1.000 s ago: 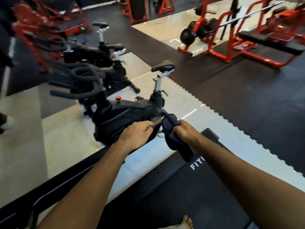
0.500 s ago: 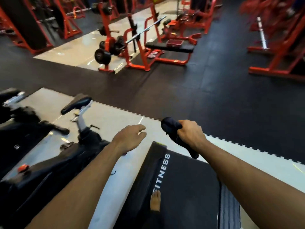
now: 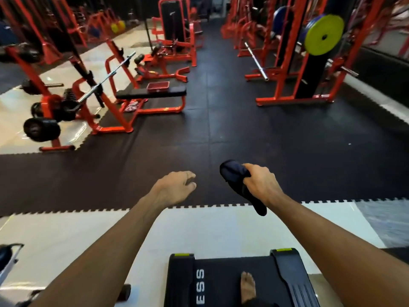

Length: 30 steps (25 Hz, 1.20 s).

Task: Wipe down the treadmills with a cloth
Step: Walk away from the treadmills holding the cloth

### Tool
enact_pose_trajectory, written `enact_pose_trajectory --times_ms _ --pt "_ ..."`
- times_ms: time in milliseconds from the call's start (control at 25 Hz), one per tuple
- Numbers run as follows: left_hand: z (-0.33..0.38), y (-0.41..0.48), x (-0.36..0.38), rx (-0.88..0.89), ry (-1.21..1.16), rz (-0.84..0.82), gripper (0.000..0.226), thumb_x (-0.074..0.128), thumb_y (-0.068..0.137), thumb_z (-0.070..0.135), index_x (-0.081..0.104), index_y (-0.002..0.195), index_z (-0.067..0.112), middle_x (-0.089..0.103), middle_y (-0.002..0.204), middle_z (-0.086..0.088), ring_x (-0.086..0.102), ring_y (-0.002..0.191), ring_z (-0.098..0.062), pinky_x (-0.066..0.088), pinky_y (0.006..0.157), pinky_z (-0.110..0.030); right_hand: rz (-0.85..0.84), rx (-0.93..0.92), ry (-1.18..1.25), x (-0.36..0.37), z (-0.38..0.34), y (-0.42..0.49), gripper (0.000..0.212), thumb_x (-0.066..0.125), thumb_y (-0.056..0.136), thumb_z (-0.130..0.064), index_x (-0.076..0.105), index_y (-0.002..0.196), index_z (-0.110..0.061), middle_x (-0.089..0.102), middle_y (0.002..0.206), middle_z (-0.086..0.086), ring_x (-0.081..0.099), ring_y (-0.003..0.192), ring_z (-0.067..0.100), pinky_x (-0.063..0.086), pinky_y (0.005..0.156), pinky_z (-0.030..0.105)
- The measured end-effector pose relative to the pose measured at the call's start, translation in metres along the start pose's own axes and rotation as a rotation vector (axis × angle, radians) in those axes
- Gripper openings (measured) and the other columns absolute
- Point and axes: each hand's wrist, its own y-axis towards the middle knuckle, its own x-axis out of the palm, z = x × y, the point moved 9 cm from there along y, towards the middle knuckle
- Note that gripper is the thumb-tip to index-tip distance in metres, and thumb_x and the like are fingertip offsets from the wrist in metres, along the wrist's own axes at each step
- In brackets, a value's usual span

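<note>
- A bench press station [image 3: 152,94] with an orange frame stands ahead of me to the left, on the black rubber floor mat [image 3: 243,134], near the mat's left edge.
- A small red tray [image 3: 158,87] sits on its black pad.
- A chrome barbell [image 3: 108,76] rests tilted on the rack uprights.
- Black weight plates [image 3: 41,129] hang on an orange rack at the far left, over the pale tiled floor [image 3: 66,235].
- A lime-green plate [image 3: 324,37] is mounted on the orange rack at upper right.
- A second barbell [image 3: 256,62] juts out near that rack.
- My bare foot [image 3: 247,286] shows at the bottom edge.
</note>
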Motion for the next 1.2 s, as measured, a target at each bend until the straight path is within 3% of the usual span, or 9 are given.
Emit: enact_pose_trajectory --times_ms 240,480,600,720,880,1080,1200 --pt "0.036 0.191 -0.016 0.064 0.061 -0.010 0.043 0.046 0.097 0.040 0.050 0.138 0.029 0.056 0.140 0.008 0.053 0.126 -0.019 0.040 0.108 -0.038 0.103 0.025 -0.011 -0.042 0.040 0.175 0.030 0.044 0.089 -0.009 0.058 0.113 -0.020 0.066 0.107 0.012 0.061 0.096 0.039 0.052 0.077 0.042" --pt "0.036 0.337 -0.055 -0.015 0.055 0.011 0.041 0.044 0.097 0.041 0.051 0.136 0.032 0.057 0.137 0.007 0.054 0.125 -0.021 0.040 0.105 -0.036 0.110 0.039 0.020 -0.070 0.044 0.332 0.018 0.043 0.091 -0.009 0.055 0.101 -0.016 0.059 0.085 0.003 0.054 0.071 0.023 0.050 0.062 0.040" --pt "0.016 0.398 -0.060 -0.061 0.063 -0.012 0.036 0.044 0.096 0.043 0.055 0.128 0.032 0.060 0.132 0.007 0.056 0.120 -0.023 0.042 0.101 -0.037 0.080 0.038 -0.005 -0.057 0.042 0.398 0.019 0.044 0.091 -0.011 0.056 0.103 -0.019 0.061 0.091 0.005 0.054 0.076 0.028 0.052 0.068 0.040" --pt "-0.025 0.472 -0.058 -0.085 0.054 -0.008 0.027 0.044 0.096 0.042 0.057 0.115 0.028 0.062 0.127 0.005 0.057 0.116 -0.022 0.043 0.097 -0.036 0.064 0.018 -0.019 -0.024 0.038 0.481 0.020 0.045 0.090 -0.011 0.057 0.104 -0.018 0.063 0.093 0.006 0.058 0.079 0.029 0.055 0.072 0.043" --pt "-0.115 0.577 -0.042 -0.111 0.036 0.030 0.042 0.046 0.097 0.043 0.051 0.137 0.031 0.058 0.134 0.009 0.054 0.124 -0.018 0.040 0.104 -0.036 0.046 -0.020 -0.039 0.056 0.027 0.603 0.011 0.048 0.089 -0.009 0.056 0.092 -0.016 0.063 0.088 0.007 0.060 0.078 0.029 0.052 0.067 0.040" --pt "-0.251 0.704 -0.032 -0.178 -0.089 0.128 0.042 0.050 0.097 0.039 0.052 0.137 0.028 0.058 0.136 0.008 0.054 0.124 -0.016 0.040 0.108 -0.038 -0.009 -0.124 0.027 0.179 -0.029 0.768 0.012 0.055 0.084 -0.009 0.054 0.078 -0.020 0.065 0.085 0.007 0.063 0.080 0.031 0.046 0.061 0.033" --pt "-0.310 0.754 -0.039 -0.253 -0.068 0.071 0.042 0.051 0.094 0.041 0.054 0.134 0.028 0.060 0.134 0.006 0.055 0.123 -0.018 0.041 0.107 -0.038 -0.087 -0.144 0.042 0.229 -0.077 0.844 0.007 0.057 0.082 -0.012 0.055 0.078 -0.017 0.066 0.083 0.008 0.062 0.078 0.031 0.051 0.065 0.037"
